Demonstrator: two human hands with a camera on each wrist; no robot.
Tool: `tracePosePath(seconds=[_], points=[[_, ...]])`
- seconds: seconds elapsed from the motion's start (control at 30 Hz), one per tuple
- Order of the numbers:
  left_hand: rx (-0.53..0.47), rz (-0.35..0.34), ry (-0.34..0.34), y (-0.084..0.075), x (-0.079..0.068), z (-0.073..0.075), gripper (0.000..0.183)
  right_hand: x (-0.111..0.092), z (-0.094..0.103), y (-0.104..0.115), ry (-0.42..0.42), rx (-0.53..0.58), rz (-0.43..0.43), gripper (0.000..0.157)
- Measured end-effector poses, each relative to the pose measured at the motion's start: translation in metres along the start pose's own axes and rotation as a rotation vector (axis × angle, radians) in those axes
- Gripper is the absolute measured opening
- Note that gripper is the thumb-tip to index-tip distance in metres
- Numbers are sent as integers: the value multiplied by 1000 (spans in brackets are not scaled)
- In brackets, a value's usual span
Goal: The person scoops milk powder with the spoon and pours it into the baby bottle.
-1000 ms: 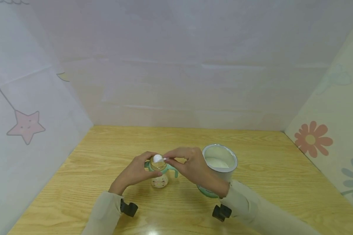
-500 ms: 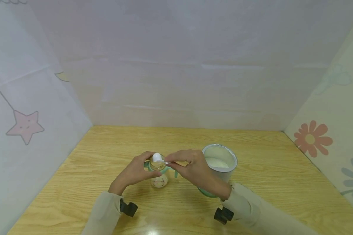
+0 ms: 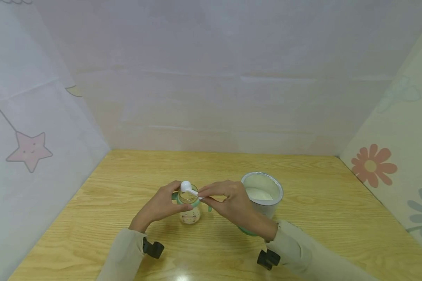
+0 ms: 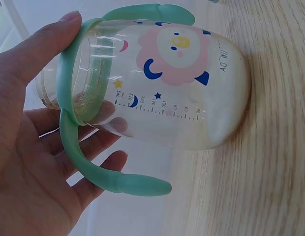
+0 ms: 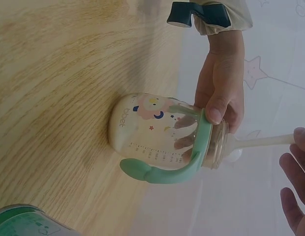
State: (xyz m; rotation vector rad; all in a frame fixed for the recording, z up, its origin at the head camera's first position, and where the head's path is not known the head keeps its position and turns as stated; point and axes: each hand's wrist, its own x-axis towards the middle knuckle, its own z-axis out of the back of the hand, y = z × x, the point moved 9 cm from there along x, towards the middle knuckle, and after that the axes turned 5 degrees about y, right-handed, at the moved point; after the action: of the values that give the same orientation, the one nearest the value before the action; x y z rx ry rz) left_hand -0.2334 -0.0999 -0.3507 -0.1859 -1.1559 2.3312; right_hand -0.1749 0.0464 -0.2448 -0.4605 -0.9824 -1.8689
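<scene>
A clear baby bottle (image 3: 190, 217) with green side handles and animal prints stands upright on the table, its mouth uncovered. My left hand (image 3: 161, 205) grips it round the neck, thumb on the green collar (image 4: 69, 73). Whitish contents (image 4: 224, 123) lie at the bottle's bottom. Between thumb and fingertips, my right hand (image 3: 232, 201) pinches the thin handle of a white measuring scoop (image 3: 186, 186). The scoop's bowl is over the bottle mouth, rounded bottom upward. Beside my right wrist stands an uncovered can (image 3: 268, 210) with pale powder (image 3: 258, 194) inside, partly hidden by that hand.
Light wood table (image 3: 126, 171) extends around the bottle and can. A pale cloth wall (image 3: 211, 97) rises behind it, with printed side walls left and right. Each wrist carries a black camera mount (image 3: 152, 249).
The scoop has tipped over and its bowl has risen slightly at the bottle mouth, showing more of the handle. My right hand shifted slightly; the left keeps its grip.
</scene>
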Motion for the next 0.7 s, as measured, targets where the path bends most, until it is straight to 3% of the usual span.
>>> tracePosePath(seconds=[0.23, 0.7], points=[[14, 3, -8, 1, 0, 1, 61, 0, 1, -1, -1, -28, -22, 12], [35, 7, -17, -5, 3, 2, 67, 6, 10, 5, -34, -58, 22, 10]])
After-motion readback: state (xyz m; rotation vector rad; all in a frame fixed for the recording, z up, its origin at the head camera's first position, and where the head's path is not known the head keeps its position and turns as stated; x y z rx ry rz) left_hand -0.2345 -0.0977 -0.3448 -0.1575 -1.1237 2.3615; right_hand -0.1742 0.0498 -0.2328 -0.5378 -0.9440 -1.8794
